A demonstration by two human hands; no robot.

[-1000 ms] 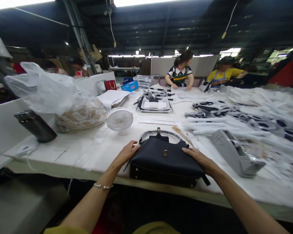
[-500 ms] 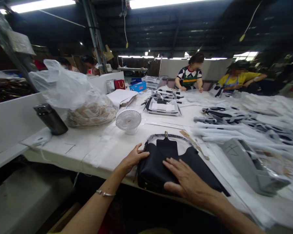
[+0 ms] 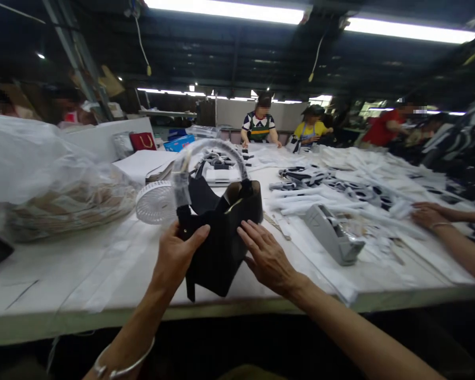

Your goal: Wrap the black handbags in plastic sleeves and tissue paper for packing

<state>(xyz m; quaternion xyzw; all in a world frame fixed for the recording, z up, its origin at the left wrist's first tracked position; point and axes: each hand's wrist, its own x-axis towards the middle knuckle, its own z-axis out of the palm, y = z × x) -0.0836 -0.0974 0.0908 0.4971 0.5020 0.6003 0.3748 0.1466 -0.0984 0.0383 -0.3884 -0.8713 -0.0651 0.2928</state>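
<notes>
A black leather handbag [image 3: 217, 232] with a wrapped curved handle [image 3: 209, 150] stands tilted above the white table's front edge [image 3: 103, 311]. My left hand [image 3: 178, 253] grips the bag's left side, thumb across its front. The fingers of my right hand [image 3: 267, 256] lie spread flat against the bag's right side.
A small white fan [image 3: 154, 203] stands just behind the bag. A clear plastic bag of tan pieces [image 3: 55, 184] lies at the left. A grey tape dispenser [image 3: 332, 235] sits to the right. Another person's hand [image 3: 429, 214] rests among white wrapped pieces; other workers sit at the far end.
The handbag lay flat on the table; now my left hand has lifted it upright and turned it. My right hand moved from its top to its side.
</notes>
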